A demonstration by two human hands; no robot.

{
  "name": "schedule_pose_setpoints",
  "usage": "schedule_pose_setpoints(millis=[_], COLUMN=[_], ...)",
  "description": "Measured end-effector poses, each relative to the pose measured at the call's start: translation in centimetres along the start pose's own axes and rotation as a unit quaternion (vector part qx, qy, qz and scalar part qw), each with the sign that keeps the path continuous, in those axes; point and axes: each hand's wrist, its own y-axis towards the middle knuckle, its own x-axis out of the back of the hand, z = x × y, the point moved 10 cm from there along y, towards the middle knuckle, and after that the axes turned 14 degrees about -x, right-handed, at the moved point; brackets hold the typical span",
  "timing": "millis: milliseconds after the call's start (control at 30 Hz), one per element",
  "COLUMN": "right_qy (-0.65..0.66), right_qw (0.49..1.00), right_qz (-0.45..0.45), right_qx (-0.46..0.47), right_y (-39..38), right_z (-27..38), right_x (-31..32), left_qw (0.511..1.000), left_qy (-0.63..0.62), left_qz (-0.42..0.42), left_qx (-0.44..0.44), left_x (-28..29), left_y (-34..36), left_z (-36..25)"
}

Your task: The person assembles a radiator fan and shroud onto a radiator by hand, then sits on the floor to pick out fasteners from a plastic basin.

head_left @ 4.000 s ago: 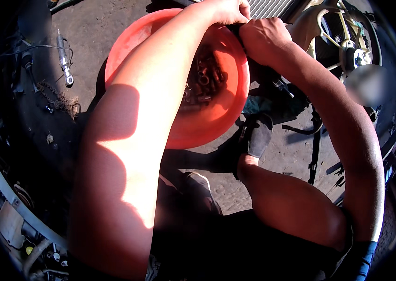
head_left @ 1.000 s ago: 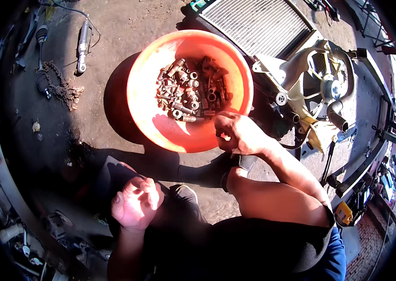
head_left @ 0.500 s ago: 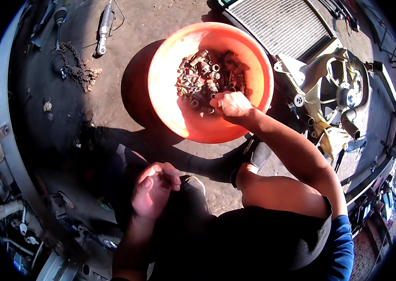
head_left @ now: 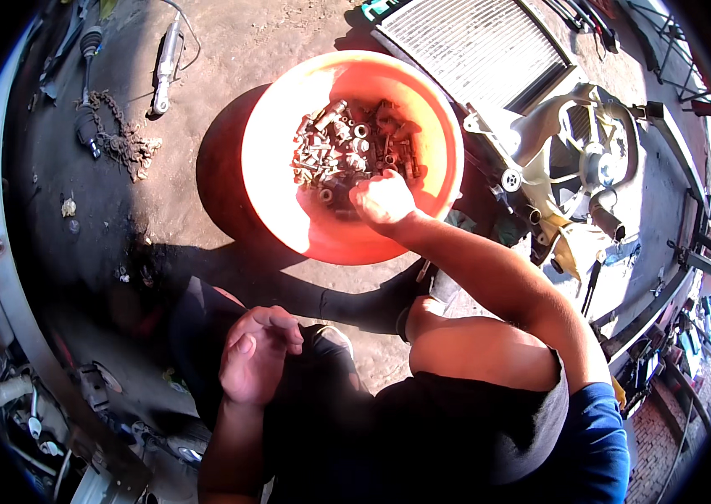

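Observation:
A round orange-red plastic basin (head_left: 267, 181) stands on the ground in front of me. In its bottom lies a heap of bolts, nuts and other small metal parts (head_left: 322, 153). My right hand (head_left: 382, 202) reaches over the near side of the heap, fingers curled in and closed. Whatever lies between its fingertips, if anything, is hidden. Close to my knee, my left hand (head_left: 255, 357) is held up with its palm turned inward. Its fingers are loosely bent, the thumb stands apart, and nothing shows in it.
Right of the basin lie a radiator (head_left: 477, 50) and a pale fan shroud (head_left: 578, 160). A ratchet-like tool (head_left: 165, 71) and a rusty chain (head_left: 124, 147) lie on the ground at left. A metal rail (head_left: 2, 252) curves along the left edge.
The view has shifted, so most things appear farther left. My right hand has drawn slightly nearer to me within the basin. The left hand keeps its loosely bent pose.

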Motion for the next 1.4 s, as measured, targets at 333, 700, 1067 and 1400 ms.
schedule_pose_setpoints(millis=[333, 700, 1067, 1400], right_qy=[0.389, 0.195, 0.086, 0.032], right_qw=[0.884, 0.962, 0.954, 0.966], right_qz=[-0.072, -0.006, 0.004, -0.066], right_qx=[-0.248, -0.192, -0.288, -0.246], right_y=[-3.5, 0.0, -0.1, -0.8], right_z=[-11.9, -22.1, -22.2, -20.8], right_x=[15.2, 14.8, 14.3, 14.5], left_qw=[0.999, 0.999, 0.998, 0.998], left_qy=[0.01, 0.048, 0.063, 0.067], left_qz=[-0.038, -0.01, -0.015, -0.01], left_qx=[-0.018, 0.0, -0.001, -0.002], left_x=[0.4, 0.1, 0.2, -0.5], left_y=[0.3, 1.0, 1.5, 2.3], left_z=[-0.4, 0.9, 1.3, 1.4])
